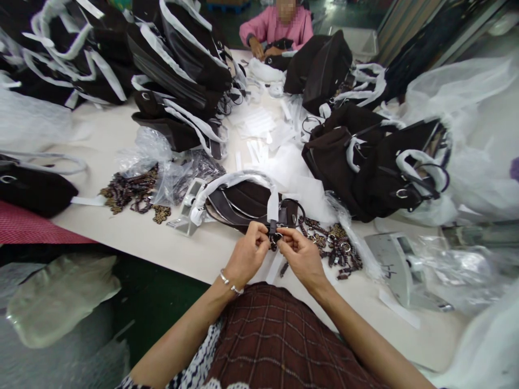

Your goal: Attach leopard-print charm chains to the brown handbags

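In front of me a dark brown handbag [248, 201] lies on the table, its handle [231, 178] wrapped in white film. My left hand [250, 249] pinches beside the dark tab [273, 227] at the handle's near end. From the other side, my right hand [300, 254] pinches a small metal ring [277, 236] just below that tab. The fingertips almost meet, and they partly hide the small hardware between them. Close to my right hand lies a pile of brown patterned chain straps [336, 248] with metal rings.
Dark bags with wrapped handles crowd the left [182, 59] and right [373, 162] of the table [154, 246]. More patterned straps [133, 189] lie under clear plastic at left. A grey tape dispenser [405, 270] stands at right. Across the table sits a person in pink [302, 27].
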`<move>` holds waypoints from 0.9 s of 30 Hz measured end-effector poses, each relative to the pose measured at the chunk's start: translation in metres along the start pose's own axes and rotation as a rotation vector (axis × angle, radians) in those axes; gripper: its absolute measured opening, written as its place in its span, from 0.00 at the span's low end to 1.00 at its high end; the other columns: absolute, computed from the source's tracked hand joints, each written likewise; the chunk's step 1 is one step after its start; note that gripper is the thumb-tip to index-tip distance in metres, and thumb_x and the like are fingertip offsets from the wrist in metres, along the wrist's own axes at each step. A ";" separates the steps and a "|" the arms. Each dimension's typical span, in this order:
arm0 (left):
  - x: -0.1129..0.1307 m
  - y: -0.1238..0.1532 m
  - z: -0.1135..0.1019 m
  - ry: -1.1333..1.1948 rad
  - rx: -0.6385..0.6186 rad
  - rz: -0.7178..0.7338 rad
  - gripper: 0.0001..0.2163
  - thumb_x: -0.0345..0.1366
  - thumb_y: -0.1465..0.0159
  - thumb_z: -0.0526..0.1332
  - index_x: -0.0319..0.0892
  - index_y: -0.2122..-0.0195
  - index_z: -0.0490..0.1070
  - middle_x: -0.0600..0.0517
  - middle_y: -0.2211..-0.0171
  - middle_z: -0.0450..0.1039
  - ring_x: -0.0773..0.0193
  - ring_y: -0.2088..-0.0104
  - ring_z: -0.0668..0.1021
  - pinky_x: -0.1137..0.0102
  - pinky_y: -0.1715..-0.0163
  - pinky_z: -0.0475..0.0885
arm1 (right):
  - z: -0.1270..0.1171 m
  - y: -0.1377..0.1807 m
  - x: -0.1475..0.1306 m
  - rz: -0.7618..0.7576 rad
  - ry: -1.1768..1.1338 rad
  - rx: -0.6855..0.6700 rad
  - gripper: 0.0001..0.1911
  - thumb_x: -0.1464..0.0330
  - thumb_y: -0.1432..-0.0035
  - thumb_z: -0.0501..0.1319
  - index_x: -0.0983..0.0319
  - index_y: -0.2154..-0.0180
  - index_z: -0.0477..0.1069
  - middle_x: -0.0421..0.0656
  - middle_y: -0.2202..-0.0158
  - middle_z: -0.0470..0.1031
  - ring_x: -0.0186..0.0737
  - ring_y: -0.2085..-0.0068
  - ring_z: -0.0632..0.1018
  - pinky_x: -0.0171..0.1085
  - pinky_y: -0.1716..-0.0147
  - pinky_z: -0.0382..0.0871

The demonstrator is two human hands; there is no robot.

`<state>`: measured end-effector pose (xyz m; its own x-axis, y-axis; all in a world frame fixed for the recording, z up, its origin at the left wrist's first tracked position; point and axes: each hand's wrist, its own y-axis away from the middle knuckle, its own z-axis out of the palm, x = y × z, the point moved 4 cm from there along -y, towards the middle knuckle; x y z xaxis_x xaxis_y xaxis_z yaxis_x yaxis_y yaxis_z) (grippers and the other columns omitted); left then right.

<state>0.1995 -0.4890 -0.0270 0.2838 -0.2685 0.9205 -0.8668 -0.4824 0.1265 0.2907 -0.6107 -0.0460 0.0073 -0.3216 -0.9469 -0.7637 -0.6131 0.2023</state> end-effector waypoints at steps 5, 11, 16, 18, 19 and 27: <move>0.000 0.000 0.000 -0.013 -0.023 0.047 0.11 0.29 0.38 0.55 0.44 0.54 0.59 0.56 0.71 0.71 0.66 0.69 0.76 0.72 0.65 0.67 | -0.002 -0.003 -0.001 0.017 0.003 -0.042 0.14 0.64 0.45 0.61 0.60 0.57 0.75 0.41 0.70 0.76 0.36 0.70 0.74 0.35 0.69 0.69; 0.000 0.005 -0.002 -0.047 -0.024 0.089 0.13 0.30 0.37 0.55 0.44 0.51 0.61 0.53 0.68 0.73 0.62 0.63 0.77 0.69 0.60 0.67 | -0.001 -0.003 -0.002 0.048 -0.025 -0.029 0.11 0.60 0.44 0.60 0.60 0.64 0.75 0.41 0.70 0.77 0.38 0.70 0.75 0.35 0.69 0.69; -0.002 0.002 0.000 -0.039 0.003 0.046 0.13 0.30 0.39 0.56 0.44 0.52 0.61 0.55 0.71 0.72 0.64 0.68 0.76 0.71 0.64 0.66 | 0.001 -0.001 0.002 0.075 -0.040 -0.007 0.10 0.61 0.45 0.61 0.61 0.65 0.74 0.41 0.71 0.77 0.38 0.71 0.75 0.35 0.69 0.69; -0.002 0.000 0.001 -0.047 0.001 0.041 0.13 0.30 0.39 0.57 0.44 0.52 0.61 0.56 0.72 0.73 0.65 0.69 0.75 0.71 0.64 0.66 | 0.001 -0.001 0.003 0.083 -0.043 -0.025 0.09 0.62 0.46 0.62 0.60 0.65 0.74 0.40 0.71 0.76 0.37 0.71 0.75 0.35 0.70 0.69; -0.002 0.000 0.001 -0.053 -0.005 0.043 0.14 0.30 0.39 0.57 0.44 0.52 0.61 0.56 0.71 0.73 0.65 0.69 0.75 0.71 0.64 0.66 | 0.002 -0.001 0.004 0.085 -0.044 -0.036 0.09 0.63 0.46 0.62 0.60 0.64 0.74 0.40 0.72 0.76 0.37 0.72 0.75 0.35 0.71 0.69; -0.003 -0.004 -0.001 -0.194 -0.060 0.056 0.16 0.27 0.43 0.58 0.45 0.53 0.62 0.56 0.73 0.74 0.63 0.70 0.76 0.70 0.65 0.66 | 0.003 -0.006 0.004 0.113 -0.051 -0.072 0.13 0.64 0.47 0.62 0.61 0.60 0.76 0.41 0.70 0.78 0.36 0.73 0.75 0.35 0.72 0.69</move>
<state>0.2020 -0.4851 -0.0300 0.3031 -0.4523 0.8388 -0.9048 -0.4129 0.1042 0.2932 -0.6062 -0.0515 -0.1102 -0.3559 -0.9280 -0.7092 -0.6260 0.3243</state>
